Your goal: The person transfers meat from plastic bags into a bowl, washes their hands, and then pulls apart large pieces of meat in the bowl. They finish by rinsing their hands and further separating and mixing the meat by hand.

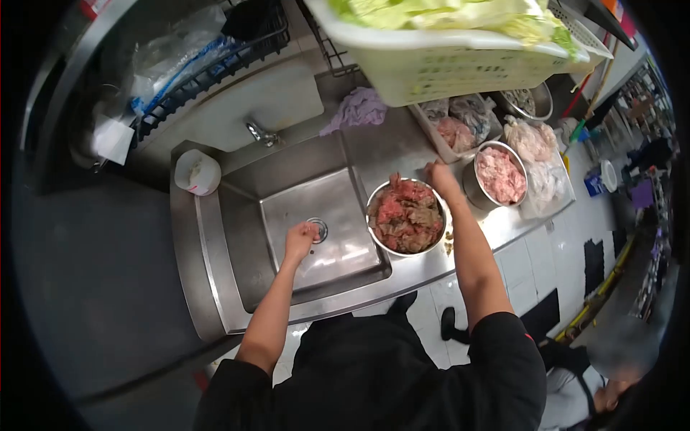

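My left hand [300,238] is over the sink basin [287,194], near the drain, its fingers curled together; whether anything small is in them cannot be made out. Beside the basin, on the steel counter, stands a round metal bowl [407,218] full of red and brownish meat pieces. My right hand [440,174] is at the bowl's far right side, close to the rim, and its fingers are too small and partly turned away to read. To the right of that hand is a metal pot of pink meat [501,174].
A white basket of lettuce [460,61] hangs over the counter's far side. Bagged meat [532,140], a tray of bags [460,129], a purple cloth [363,109], a faucet [262,134] and a white container [198,173] surround the work area. Another person [575,381] is at lower right.
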The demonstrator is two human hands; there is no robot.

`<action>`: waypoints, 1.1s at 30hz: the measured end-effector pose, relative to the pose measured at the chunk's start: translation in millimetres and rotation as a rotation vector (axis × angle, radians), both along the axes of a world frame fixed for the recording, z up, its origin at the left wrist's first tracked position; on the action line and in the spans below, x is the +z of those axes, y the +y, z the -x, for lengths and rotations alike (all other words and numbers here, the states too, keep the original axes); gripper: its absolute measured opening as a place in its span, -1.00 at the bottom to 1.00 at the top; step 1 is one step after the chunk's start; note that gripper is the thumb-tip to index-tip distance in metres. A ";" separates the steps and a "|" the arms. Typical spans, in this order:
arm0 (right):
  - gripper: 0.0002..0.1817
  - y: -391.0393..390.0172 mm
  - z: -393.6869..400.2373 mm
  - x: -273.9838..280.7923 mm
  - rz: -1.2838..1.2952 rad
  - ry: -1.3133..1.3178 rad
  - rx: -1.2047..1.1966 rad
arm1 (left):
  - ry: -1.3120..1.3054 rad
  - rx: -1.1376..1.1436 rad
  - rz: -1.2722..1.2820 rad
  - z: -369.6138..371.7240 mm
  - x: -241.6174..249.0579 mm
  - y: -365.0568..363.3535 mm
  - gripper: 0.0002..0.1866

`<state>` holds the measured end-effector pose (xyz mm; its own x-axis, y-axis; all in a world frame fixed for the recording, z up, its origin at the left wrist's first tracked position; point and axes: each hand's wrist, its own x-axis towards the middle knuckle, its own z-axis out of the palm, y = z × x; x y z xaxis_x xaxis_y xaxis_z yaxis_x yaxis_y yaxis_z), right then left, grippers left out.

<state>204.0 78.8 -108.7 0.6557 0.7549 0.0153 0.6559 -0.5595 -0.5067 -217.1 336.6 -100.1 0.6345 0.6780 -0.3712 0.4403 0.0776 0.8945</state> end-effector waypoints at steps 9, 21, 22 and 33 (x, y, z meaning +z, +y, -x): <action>-0.78 -32.2 205.4 185.9 -0.636 -0.106 -0.450 | -0.364 0.163 -0.784 -127.4 -5.8 236.6 -0.41; -0.97 -17.6 325.3 160.4 -0.442 -0.191 -0.634 | -0.040 -0.406 -0.492 -107.1 -50.9 235.1 -0.67; -0.96 -3.5 332.2 152.1 -0.473 -0.122 -0.603 | 0.187 -0.470 -0.249 -102.7 -71.9 235.1 -0.71; -0.81 203.5 314.3 72.2 -0.578 0.623 -0.378 | -0.245 -0.219 0.382 -149.0 -31.9 184.1 -0.74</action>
<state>-110.2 282.3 -36.5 0.8730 0.4739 -0.1152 -0.0025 -0.2318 -0.9728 -68.1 520.7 -132.0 0.8463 0.3636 -0.3894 0.2638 0.3490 0.8992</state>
